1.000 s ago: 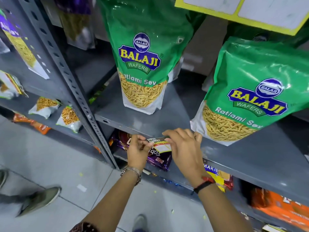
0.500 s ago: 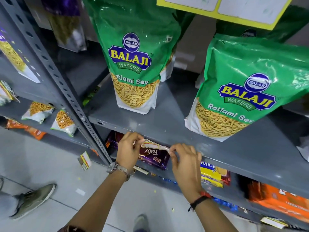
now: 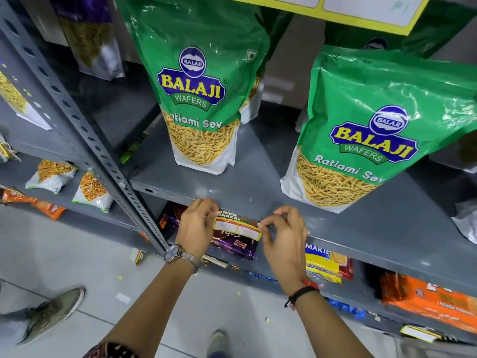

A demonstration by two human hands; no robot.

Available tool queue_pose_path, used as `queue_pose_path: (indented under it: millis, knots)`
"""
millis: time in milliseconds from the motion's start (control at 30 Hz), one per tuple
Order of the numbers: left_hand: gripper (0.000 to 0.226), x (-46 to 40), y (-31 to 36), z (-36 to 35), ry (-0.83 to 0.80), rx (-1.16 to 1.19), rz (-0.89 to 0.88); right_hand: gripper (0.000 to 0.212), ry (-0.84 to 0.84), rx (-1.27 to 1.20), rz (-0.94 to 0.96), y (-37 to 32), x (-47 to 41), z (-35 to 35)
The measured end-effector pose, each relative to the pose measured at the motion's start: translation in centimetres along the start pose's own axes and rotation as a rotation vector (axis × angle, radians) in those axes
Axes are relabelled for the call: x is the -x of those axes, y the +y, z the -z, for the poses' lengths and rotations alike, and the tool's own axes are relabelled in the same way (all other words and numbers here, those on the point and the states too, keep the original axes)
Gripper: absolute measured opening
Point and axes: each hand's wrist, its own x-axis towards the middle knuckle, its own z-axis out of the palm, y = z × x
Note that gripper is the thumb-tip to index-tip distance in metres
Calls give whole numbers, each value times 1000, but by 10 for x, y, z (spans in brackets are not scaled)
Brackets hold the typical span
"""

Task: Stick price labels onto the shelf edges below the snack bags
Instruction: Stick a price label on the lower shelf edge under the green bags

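Observation:
A price label with a dark "SUPER MARKET" header and two white boxes sits against the front edge of the grey shelf, below a green Balaji Ratlami Sev bag. My left hand pinches the label's left end. At its right end, the thumb and forefinger of my right hand hold the corner. A second green Balaji bag leans on the same shelf to the right.
A perforated grey upright divides this bay from the left one, where small snack packets lie. Purple, yellow and orange packs fill the shelf below. A person's shoe stands on the tiled floor. A yellow-edged sign hangs above.
The label was held edge-on and curled between my hands; now it faces outward, flat against the shelf edge. My right hand has shifted right, and the view has moved closer.

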Motion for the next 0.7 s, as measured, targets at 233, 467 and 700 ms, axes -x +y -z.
queue_pose_path:
  millis: [233, 467, 700]
  knots:
    - [13, 0, 1, -1, 18, -25, -13, 13, 14, -24, 29, 1, -1, -3]
    - [25, -7, 4, 6, -36, -203, -116, 22, -39, 56, 114, 4, -4, 0]
    - [28, -13, 3, 8, -112, -311, -244, 19, -46, 50, 182, 4, -8, 2]
